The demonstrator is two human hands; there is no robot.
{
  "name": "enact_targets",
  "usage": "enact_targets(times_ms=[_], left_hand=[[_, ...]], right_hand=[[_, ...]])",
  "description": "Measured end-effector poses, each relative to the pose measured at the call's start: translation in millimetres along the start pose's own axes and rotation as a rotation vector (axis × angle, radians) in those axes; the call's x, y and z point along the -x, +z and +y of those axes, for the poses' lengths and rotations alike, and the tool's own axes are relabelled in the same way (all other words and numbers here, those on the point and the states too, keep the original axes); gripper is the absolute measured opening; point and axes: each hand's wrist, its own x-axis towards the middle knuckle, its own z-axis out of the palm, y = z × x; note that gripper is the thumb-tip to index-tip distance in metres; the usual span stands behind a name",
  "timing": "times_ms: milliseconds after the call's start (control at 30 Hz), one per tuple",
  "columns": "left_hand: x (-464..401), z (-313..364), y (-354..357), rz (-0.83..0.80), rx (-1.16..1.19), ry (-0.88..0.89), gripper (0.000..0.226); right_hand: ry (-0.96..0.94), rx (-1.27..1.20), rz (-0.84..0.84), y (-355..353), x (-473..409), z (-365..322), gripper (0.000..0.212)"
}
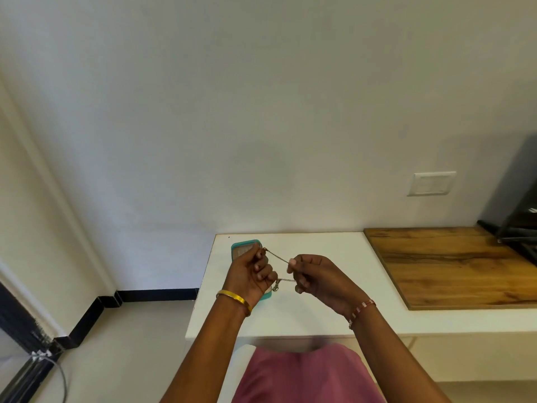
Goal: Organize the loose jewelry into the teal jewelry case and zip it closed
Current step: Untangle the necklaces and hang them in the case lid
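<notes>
- Pink fabric (308,376) fills the lower middle of the view, nearest the camera, below the front edge of the white table (313,318).
- Both forearms reach forward over the table; the left wrist bears a gold bangle (234,298), and the right wrist bears a pink-and-white beaded bracelet (361,311).
- The left hand (251,276) is raised above the table with its fingers curled; thumb and forefinger pinch one end of a thin chain (277,257).
- The right hand (316,276) faces it, fingers likewise curled, pinching the chain between thumb and forefinger at the upper strand, with the lower fingers closed on a second strand.
- The chain runs taut between the two hands in two lines, an upper diagonal and a lower, nearly level one; a small clasp-like piece hangs from the lower strand just beside the left hand.
- The teal jewelry case (245,247) lies on the table directly behind and beneath the left hand, which hides most of it; whether it is open or zipped cannot be told.
- A wooden board (453,266) covers the right part of the table, well apart from the hands.
- A dark object (520,210) stands at the far right edge.
- A white switch plate (432,183) is set on the pale wall behind.
</notes>
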Motion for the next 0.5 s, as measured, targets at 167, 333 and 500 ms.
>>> enact_targets(times_ms=[167,333,500], left_hand=[[-3.7,-3.9,-4.0,-0.012,-0.122,0.002,0.028],[-3.1,-2.5,-10.7,0.020,-0.517,0.068,0.023],[-12.4,-5.4,-18.4,0.140,-0.516,0.102,0.018]], right_hand=[[-0.026,-0.024,0.001,2.7,-2.3,1.7,0.016],[-0.040,-0.174,0.074,-8.0,-7.9,2.8,0.027],[-0.031,-0.071,0.130,-8.8,-20.1,15.7,0.020]])
